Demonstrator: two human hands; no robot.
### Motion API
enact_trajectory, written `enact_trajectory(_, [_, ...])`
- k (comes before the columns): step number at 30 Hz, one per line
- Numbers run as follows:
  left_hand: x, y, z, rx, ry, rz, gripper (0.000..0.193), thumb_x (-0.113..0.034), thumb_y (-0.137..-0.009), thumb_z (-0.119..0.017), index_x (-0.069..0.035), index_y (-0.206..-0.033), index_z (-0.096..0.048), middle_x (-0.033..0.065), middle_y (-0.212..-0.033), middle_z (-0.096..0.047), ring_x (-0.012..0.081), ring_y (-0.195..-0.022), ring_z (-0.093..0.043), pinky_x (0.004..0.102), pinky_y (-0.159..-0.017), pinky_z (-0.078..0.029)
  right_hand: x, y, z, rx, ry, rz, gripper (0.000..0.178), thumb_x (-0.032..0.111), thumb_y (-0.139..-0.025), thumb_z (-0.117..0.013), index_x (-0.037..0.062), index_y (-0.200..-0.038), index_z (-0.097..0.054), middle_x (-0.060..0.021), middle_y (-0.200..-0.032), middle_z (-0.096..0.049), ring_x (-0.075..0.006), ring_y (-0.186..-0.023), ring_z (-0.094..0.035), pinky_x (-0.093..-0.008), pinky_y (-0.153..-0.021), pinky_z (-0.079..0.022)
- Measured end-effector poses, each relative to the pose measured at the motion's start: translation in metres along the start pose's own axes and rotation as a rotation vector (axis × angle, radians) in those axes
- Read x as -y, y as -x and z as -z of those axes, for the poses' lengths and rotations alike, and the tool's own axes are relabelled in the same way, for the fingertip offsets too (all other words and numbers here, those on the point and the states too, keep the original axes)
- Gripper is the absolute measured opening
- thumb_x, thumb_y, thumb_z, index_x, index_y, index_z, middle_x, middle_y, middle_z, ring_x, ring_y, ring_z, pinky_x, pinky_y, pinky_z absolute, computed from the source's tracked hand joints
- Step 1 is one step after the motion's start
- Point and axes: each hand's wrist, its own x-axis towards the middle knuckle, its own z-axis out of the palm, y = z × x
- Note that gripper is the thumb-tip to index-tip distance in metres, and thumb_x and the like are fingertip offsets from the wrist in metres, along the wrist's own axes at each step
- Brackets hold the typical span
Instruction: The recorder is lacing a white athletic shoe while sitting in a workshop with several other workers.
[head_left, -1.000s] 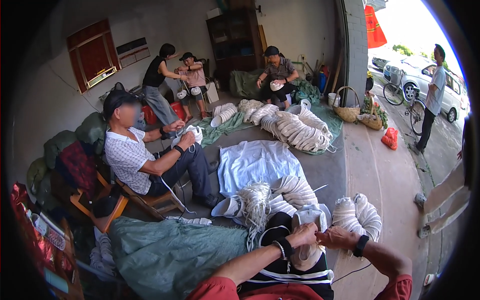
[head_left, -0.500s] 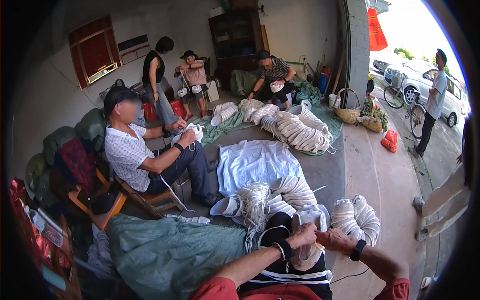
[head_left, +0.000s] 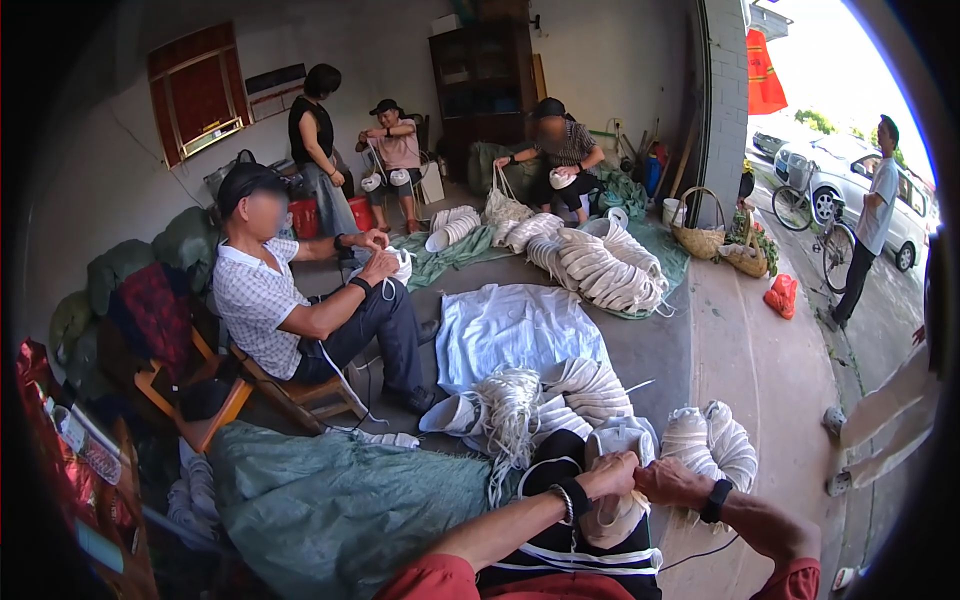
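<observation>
A pale canvas piece that looks like a shoe upper (head_left: 622, 436) lies across my lap, its near end tan. Above it, the closed fingers of my left hand (head_left: 608, 475) almost meet those of my right hand (head_left: 674, 482). Both pinch something thin, too small to make out behind the fingers. White laces (head_left: 590, 556) stretch across my dark-clothed lap. Just beyond my knees is a tangled bundle of white laces (head_left: 510, 405), beside a row of nested white uppers (head_left: 588, 388). Another nested stack (head_left: 735, 450) curves beside my right hand.
A white cloth sheet (head_left: 520, 325) covers the floor ahead, and a green tarp (head_left: 330, 490) lies left. A seated co-worker (head_left: 265, 285) handles a white piece; others sit or stand behind. Baskets (head_left: 698, 238), more stacks (head_left: 610, 262) and a red bag (head_left: 782, 292) lie farther off.
My hands stay close together over the upper, shifting only slightly. At the back, a seated co-worker has lifted a handful of white laces from the pile.
</observation>
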Motion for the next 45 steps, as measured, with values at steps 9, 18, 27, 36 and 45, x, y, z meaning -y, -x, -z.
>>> enact_trajectory(9, [-0.007, -0.009, 0.015, 0.158, 0.228, 0.166, 0.019, 0.001, -0.068, -0.055, -0.003, -0.082, -0.066, 0.0167, -0.071, -0.063, 0.0274, -0.065, -0.064, 0.0376, -0.050, -0.047, -0.004, -0.001, -0.011, -0.057, -0.005, -0.025, 0.019, 0.022, -0.084, -0.050, 0.0037, -0.083, -0.056, -0.0131, -0.054, -0.056, -0.0291, -0.046, -0.056, -0.0393, -0.041, -0.041])
enact_trajectory(18, [-0.002, -0.011, 0.018, 0.253, 0.307, 0.202, 0.022, 0.006, -0.065, -0.049, 0.000, -0.079, -0.064, 0.0139, -0.056, -0.057, 0.0227, -0.040, -0.055, 0.0342, -0.031, -0.035, 0.010, 0.000, -0.005, -0.107, -0.019, -0.060, 0.022, 0.023, -0.084, -0.052, 0.0013, -0.088, -0.054, -0.0120, -0.051, -0.053, -0.0277, -0.044, -0.055, -0.0392, -0.040, -0.040])
enact_trajectory(27, [0.019, -0.027, 0.002, 0.328, 0.384, 0.167, 0.025, 0.006, -0.062, -0.050, 0.001, -0.083, -0.063, 0.0146, -0.054, -0.056, 0.0230, -0.037, -0.053, 0.0339, -0.029, -0.033, 0.017, 0.005, 0.000, -0.193, -0.057, -0.068, 0.018, 0.021, -0.082, -0.055, 0.0044, -0.074, -0.056, -0.0128, -0.050, -0.053, -0.0284, -0.042, -0.054, -0.0393, -0.039, -0.040])
enact_trajectory(36, [0.016, -0.018, -0.001, 0.204, 0.295, 0.089, 0.017, -0.006, -0.073, -0.051, -0.002, -0.086, -0.061, 0.0091, -0.053, -0.054, 0.0173, -0.038, -0.050, 0.0308, -0.032, -0.035, 0.008, 0.004, -0.017, -0.250, -0.051, -0.022, 0.015, 0.018, -0.079, -0.056, 0.0054, -0.072, -0.056, -0.0123, -0.050, -0.053, -0.0285, -0.042, -0.054, -0.0386, -0.038, -0.039])
enact_trajectory(45, [0.018, -0.015, -0.015, -0.058, 0.091, -0.078, 0.020, -0.011, -0.069, -0.060, -0.004, -0.087, -0.062, 0.0182, -0.088, -0.063, 0.0323, -0.084, -0.061, 0.0402, -0.071, -0.047, 0.013, 0.007, -0.009, -0.235, -0.050, -0.072, 0.013, 0.021, -0.079, -0.057, 0.0080, -0.082, -0.057, -0.0108, -0.050, -0.053, -0.0291, -0.041, -0.053, -0.0388, -0.038, -0.039])
